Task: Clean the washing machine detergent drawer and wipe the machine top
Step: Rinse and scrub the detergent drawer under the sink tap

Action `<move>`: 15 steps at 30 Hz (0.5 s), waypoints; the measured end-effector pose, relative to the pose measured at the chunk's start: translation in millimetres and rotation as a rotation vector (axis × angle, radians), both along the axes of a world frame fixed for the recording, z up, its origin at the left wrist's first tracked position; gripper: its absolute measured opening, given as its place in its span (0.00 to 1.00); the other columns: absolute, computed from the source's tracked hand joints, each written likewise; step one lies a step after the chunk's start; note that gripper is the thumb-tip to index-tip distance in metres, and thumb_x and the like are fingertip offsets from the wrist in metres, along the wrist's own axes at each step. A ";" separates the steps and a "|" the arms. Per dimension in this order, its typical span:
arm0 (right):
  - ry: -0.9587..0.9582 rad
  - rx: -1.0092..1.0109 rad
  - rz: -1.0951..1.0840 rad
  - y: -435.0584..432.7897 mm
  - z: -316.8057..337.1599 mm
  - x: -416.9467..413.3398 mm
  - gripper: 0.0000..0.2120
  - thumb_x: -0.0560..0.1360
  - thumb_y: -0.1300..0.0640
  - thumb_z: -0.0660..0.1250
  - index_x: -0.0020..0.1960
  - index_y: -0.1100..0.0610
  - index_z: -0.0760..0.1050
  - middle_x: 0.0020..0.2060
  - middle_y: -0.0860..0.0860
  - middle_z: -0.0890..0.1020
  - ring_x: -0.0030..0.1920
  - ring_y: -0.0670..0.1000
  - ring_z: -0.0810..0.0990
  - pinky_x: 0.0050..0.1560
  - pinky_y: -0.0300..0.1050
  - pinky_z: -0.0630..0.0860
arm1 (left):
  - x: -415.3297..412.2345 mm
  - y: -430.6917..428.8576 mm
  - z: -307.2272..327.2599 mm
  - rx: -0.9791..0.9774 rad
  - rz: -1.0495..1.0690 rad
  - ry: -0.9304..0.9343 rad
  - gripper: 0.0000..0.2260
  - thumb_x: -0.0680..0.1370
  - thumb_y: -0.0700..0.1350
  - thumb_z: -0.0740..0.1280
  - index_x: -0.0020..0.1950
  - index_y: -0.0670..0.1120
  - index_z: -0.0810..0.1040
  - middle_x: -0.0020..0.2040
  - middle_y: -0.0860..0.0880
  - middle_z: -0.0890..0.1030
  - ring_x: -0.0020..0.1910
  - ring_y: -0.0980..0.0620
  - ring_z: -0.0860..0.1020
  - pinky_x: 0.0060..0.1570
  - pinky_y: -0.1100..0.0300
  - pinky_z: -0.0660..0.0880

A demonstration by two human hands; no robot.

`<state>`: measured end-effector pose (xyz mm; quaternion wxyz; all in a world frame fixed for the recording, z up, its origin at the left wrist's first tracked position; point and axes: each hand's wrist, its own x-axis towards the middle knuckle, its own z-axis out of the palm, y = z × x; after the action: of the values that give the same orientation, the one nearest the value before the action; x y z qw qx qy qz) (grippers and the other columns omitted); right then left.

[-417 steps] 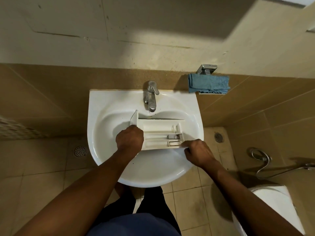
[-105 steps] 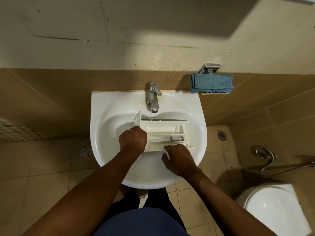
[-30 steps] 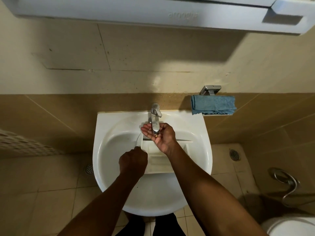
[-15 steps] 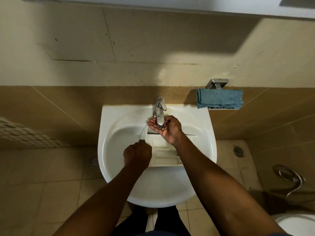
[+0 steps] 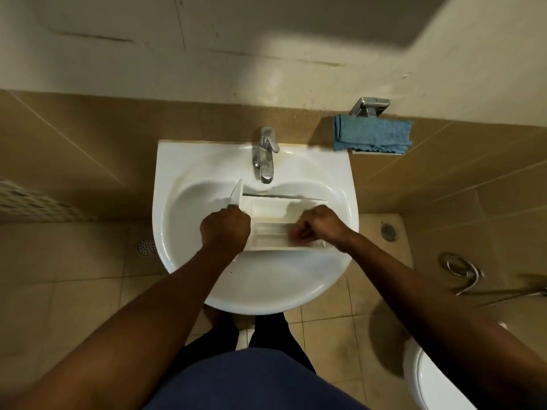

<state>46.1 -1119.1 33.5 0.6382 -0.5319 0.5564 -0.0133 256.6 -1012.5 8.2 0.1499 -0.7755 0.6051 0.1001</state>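
The white detergent drawer (image 5: 270, 229) lies across the bowl of the white sink (image 5: 189, 161), its front panel at the left end. My left hand (image 5: 225, 230) grips that left end by the front panel. My right hand (image 5: 318, 229) is over the drawer's right compartments, fingers curled down inside it and blurred; whether they hold anything I cannot tell. The chrome tap (image 5: 265, 155) stands just behind the drawer. A folded blue cloth (image 5: 371, 137) hangs on a wall holder to the right of the sink.
A chrome holder (image 5: 370, 106) carries the cloth on the tiled wall. A white toilet (image 5: 429, 380) is at the lower right, with a spray hose (image 5: 464, 270) on the wall beyond it. Floor drains (image 5: 388, 231) lie on both sides of the sink.
My right hand has come down from under the tap to the right side of the drawer. My left hand has kept its grip on the drawer's left end.
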 end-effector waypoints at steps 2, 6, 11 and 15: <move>-0.003 -0.223 0.135 13.7 -11.7 -25.6 0.17 0.84 0.61 0.59 0.49 0.66 0.85 0.45 0.58 0.88 0.48 0.57 0.87 0.59 0.57 0.82 | 0.1 -2.0 -0.9 -0.007 0.030 0.013 0.11 0.77 0.39 0.62 0.54 0.45 0.81 0.48 0.47 0.81 0.45 0.41 0.84 0.37 0.56 0.70; 0.181 -0.679 0.567 32.8 -18.0 -56.1 0.20 0.85 0.46 0.56 0.55 0.56 0.83 0.48 0.51 0.86 0.47 0.50 0.83 0.51 0.52 0.80 | -0.4 -2.0 0.6 0.027 0.066 0.008 0.09 0.76 0.39 0.61 0.48 0.44 0.81 0.42 0.47 0.82 0.40 0.42 0.84 0.35 0.58 0.67; 0.311 -0.878 0.429 56.8 -6.1 -74.9 0.15 0.85 0.49 0.58 0.57 0.52 0.82 0.50 0.49 0.86 0.48 0.50 0.83 0.49 0.49 0.82 | -0.5 -1.1 6.0 0.053 0.021 -0.003 0.12 0.74 0.36 0.60 0.51 0.44 0.81 0.45 0.47 0.82 0.42 0.43 0.84 0.36 0.58 0.69; 0.532 -0.942 0.424 94.8 -27.0 -30.9 0.17 0.84 0.52 0.53 0.53 0.58 0.78 0.49 0.56 0.83 0.49 0.56 0.83 0.63 0.55 0.77 | -1.5 -0.8 18.3 0.077 0.057 -0.058 0.06 0.74 0.38 0.67 0.48 0.43 0.82 0.41 0.46 0.83 0.38 0.43 0.84 0.33 0.58 0.70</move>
<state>15.2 -1024.3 6.4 0.1595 -0.8435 0.5129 0.0028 255.2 -1013.3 26.6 0.1943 -0.7886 0.5739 0.1053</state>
